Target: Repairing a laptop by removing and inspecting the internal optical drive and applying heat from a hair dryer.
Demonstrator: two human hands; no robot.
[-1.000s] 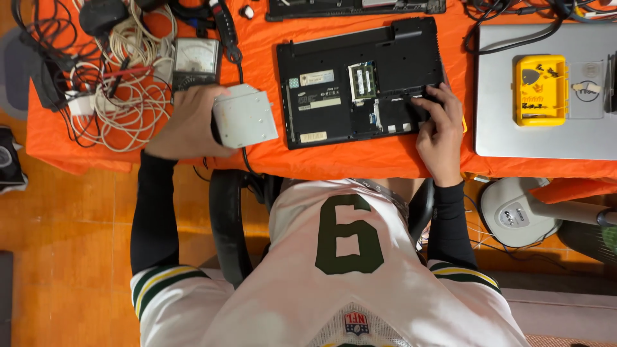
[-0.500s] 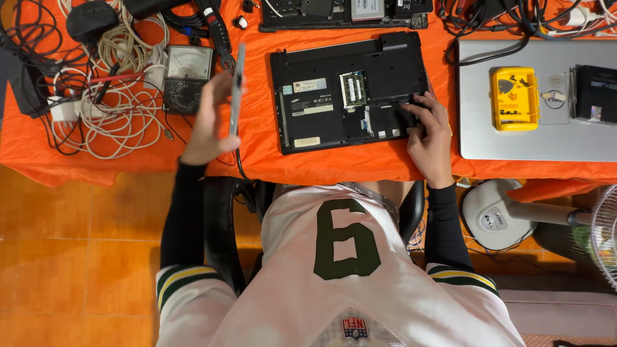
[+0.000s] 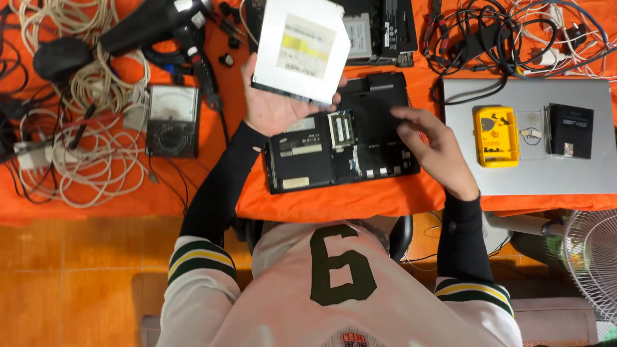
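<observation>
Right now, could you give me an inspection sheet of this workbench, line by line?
Surface: orange cloth covers the table.
Job's things: flat silvery drive held up; black laptop lies underside up, with covers off.
Clutter: analogue meter, black heat gun, yellow box on a closed silver laptop.
Grips: left hand holds the drive; right hand hovers over the black laptop, empty.
Cables: pale coil at left, black tangle at top right.
Surroundings: tiled floor, fan at lower right.

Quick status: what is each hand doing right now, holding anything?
Left hand: closed on the flat silver drive, lifted above the table.
Right hand: open, holding nothing, over the opened black laptop.
</observation>
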